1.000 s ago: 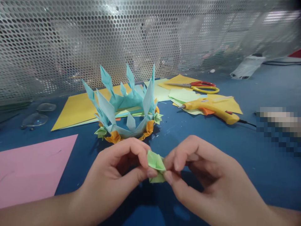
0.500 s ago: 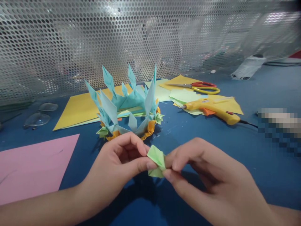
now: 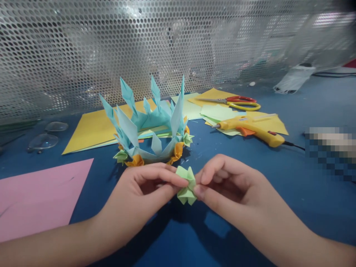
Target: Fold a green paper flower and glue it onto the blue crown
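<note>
A small light-green origami flower [image 3: 187, 196] is held above the blue table, between my two hands. My left hand [image 3: 141, 196] pinches its left side between thumb and index finger. On its right side, the thumb and index finger of my right hand [image 3: 236, 193] grip the folded paper. Right behind the hands stands a light-blue paper crown [image 3: 155, 144] with upright pointed pieces. Orange and green folded paper pieces ring its base, and my left fingers cover part of its front edge.
Pink paper [image 3: 41, 196] and glasses [image 3: 44, 141] lie at left. Behind the crown are yellow sheets [image 3: 91, 128]. To the right lie scissors [image 3: 241, 102], a yellow glue gun [image 3: 250, 128] with a cord, and green paper pieces [image 3: 215, 111]. A perforated metal panel [image 3: 167, 48] borders the back.
The green paper has turned, and several petal-like points now show at top and bottom. My left index finger has moved onto its front. The right hand has shifted slightly up.
</note>
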{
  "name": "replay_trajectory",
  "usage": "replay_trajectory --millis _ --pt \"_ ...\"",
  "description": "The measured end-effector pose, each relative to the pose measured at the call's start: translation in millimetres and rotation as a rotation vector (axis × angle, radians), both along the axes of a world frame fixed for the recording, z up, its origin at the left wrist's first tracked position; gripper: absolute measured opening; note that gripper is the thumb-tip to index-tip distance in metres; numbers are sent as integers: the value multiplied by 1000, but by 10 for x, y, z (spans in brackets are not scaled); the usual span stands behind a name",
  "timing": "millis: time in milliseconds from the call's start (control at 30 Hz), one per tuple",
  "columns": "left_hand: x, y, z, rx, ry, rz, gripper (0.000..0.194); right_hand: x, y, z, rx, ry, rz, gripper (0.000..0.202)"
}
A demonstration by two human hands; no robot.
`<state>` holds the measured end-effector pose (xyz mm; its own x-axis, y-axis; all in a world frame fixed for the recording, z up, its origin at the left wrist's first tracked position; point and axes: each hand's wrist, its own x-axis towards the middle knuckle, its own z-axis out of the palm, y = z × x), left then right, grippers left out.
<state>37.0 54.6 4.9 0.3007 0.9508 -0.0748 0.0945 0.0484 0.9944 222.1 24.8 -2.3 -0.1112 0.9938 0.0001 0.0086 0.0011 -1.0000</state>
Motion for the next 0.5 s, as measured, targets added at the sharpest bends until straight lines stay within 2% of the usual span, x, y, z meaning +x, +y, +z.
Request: replay_trajectory --millis 133,300,433,500 --pt "9 10 -1 -120 -117 -78 28 19 -56 -10 96 -98 -1 16" --pt "-14 22 -11 -228 -219 -107 18 18 -102 11 249 -184 -30 20" --pt "-34 21 1 -242 -260 -130 25 4 -64 29 222 -123 -63 22" --pt "-45 12 -3 -215 -289 -119 26 -1 -30 34 166 -40 -113 31"
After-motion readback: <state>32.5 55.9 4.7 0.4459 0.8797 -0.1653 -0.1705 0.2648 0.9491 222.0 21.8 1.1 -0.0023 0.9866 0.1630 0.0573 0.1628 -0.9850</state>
